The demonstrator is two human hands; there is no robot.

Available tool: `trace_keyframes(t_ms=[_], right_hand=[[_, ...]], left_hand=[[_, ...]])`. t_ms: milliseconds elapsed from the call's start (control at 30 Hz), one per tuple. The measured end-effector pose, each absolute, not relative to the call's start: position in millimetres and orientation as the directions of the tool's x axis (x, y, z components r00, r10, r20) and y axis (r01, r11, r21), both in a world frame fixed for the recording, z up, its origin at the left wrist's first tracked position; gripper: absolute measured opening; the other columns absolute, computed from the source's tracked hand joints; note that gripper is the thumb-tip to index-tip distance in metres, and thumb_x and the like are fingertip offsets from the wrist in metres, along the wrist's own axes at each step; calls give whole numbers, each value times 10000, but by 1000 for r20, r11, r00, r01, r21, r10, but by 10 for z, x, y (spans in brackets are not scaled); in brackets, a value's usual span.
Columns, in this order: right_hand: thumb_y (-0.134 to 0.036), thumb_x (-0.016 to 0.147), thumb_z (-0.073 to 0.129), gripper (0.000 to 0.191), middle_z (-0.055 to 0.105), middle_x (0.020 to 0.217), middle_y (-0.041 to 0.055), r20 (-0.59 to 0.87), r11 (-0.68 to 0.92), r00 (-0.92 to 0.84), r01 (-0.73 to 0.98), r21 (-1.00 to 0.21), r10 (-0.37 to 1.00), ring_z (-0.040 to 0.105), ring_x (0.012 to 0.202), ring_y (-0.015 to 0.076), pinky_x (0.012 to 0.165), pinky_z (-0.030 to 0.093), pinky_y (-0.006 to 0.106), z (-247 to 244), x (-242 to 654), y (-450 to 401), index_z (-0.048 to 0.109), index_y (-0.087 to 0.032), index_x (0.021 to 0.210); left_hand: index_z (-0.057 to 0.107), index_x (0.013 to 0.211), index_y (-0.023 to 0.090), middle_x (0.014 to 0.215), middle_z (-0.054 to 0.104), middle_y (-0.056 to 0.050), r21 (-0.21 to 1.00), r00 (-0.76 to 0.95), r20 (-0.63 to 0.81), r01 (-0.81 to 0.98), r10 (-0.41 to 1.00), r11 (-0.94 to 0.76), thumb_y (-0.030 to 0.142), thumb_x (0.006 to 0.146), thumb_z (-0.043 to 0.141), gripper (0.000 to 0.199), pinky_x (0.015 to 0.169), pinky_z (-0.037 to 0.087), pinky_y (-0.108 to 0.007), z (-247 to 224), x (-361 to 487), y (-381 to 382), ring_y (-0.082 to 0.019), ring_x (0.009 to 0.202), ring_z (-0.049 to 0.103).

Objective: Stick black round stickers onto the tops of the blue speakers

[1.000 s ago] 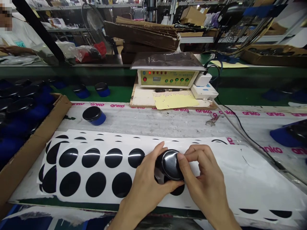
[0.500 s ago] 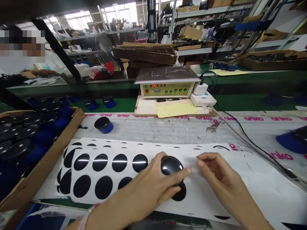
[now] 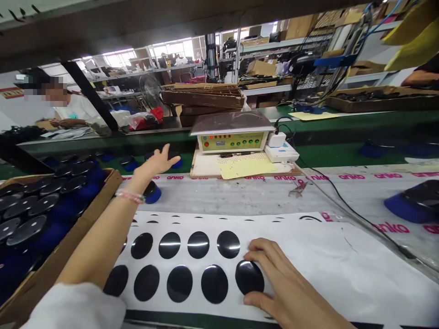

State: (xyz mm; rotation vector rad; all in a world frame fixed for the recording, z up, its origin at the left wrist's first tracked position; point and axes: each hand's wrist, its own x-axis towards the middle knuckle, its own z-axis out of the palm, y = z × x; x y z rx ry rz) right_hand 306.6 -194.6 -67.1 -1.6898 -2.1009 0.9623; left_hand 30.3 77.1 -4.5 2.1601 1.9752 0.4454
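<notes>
My left hand [image 3: 156, 163] is stretched out over the far edge of the bench, fingers spread and holding nothing. Just beyond its fingertips, a blue cup-shaped piece with a black top [image 3: 177, 160] sits on the green belt. Another such piece [image 3: 152, 193] stands on the bench, partly behind my left wrist. My right hand [image 3: 270, 278] curves, thumb and fingers apart, around a black round sticker [image 3: 249, 277] at the end of the near row. Two rows of these stickers lie on a white backing sheet [image 3: 308, 256].
A cardboard box [image 3: 99, 201] of black-topped blue pieces stands at the left. A control box [image 3: 233, 139] with lit buttons sits at the back middle, with yellow paper [image 3: 245, 167] before it. A cable [image 3: 363, 210] crosses the right side. Another person [image 3: 73, 107] sits at the far left.
My left hand has moved away and left from the sheet, letting go of the black-topped piece, now on the belt. My right hand has moved left to the end sticker. The view has shifted.
</notes>
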Motion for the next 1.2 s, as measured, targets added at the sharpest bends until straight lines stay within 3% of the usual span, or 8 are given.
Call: trace_keyframes(t_ms=[133, 233, 400, 600, 733, 900, 1067, 1200], right_hand=[[-239, 834, 626, 324, 463, 1214, 71, -140, 156, -304, 770, -619, 942, 429, 1142, 244, 959, 419, 410, -736, 3036, -1896, 553, -224, 1149], [-204, 810, 650, 292, 489, 1116, 72, -193, 137, -315, 779, -612, 929, 431, 1052, 251, 914, 397, 442, -719, 3010, -1830, 552, -204, 1086], [-179, 773, 660, 246, 480, 995, 54, -312, 58, -300, 798, -600, 901, 436, 930, 223, 814, 396, 393, -638, 2982, -1737, 475, -185, 935], [-301, 945, 488, 84, 483, 987, 28, -104, 260, -442, 685, -681, 891, 459, 904, 170, 794, 405, 323, -721, 3169, -1859, 456, -223, 939], [-300, 921, 549, 115, 510, 851, 26, 76, 320, -386, 621, -716, 919, 497, 763, 141, 644, 419, 247, -638, 3398, -1981, 518, -220, 844], [-377, 812, 669, 236, 491, 781, 40, 207, 179, 21, 422, -889, 978, 503, 727, 157, 550, 419, 219, -481, 3375, -1935, 525, -212, 723], [-438, 827, 658, 364, 440, 840, 24, -4, 0, 106, -34, -999, 994, 446, 740, 117, 595, 393, 198, -580, 2915, -1688, 472, -169, 665], [-466, 844, 637, 417, 412, 856, 19, -117, -109, 65, -118, -987, 991, 423, 775, 110, 674, 380, 206, -669, 2675, -1602, 445, -150, 653]], left_hand=[[581, 1240, 120, 1229, 547, -197, 307, 30, 30, 951, 999, -37, 401, 626, 804, 711, 890, 424, -613, -41, -148, 257, -428, 1074, 574], [620, 1197, 174, 1187, 532, -156, 342, -16, 154, 939, 988, -38, 259, 697, 733, 520, 928, 438, -548, -146, -210, -249, -390, 1091, 559], [526, 1296, 324, 1165, 428, -79, 572, 17, 411, 774, 912, -273, 365, 821, 656, 494, 938, 492, -411, -526, 511, -1232, -253, 1104, 527], [429, 1351, 410, 1199, 353, -34, 759, 65, 392, 540, 918, -363, 225, 826, 666, 605, 948, 466, -256, -930, 1183, -1699, -140, 1119, 513], [274, 1416, 477, 1281, 471, 14, 881, 18, 260, 403, 965, -246, 261, 750, 755, 849, 987, 439, -289, -968, 1152, -1661, -164, 1201, 500], [231, 1438, 445, 1318, 552, 70, 980, -18, 26, 199, 1000, -22, 246, 704, 791, 945, 1032, 383, -292, -867, 1159, -1708, -147, 1256, 489], [262, 1406, 461, 1302, 573, 122, 983, 7, -56, 177, 998, 54, 223, 687, 804, 932, 1050, 346, -292, -783, 1165, -1715, -117, 1210, 527], [307, 1383, 446, 1291, 585, 121, 983, 16, -63, 174, 998, 60, 212, 657, 824, 922, 1064, 344, -299, -777, 1147, -1703, -123, 1223, 522]])
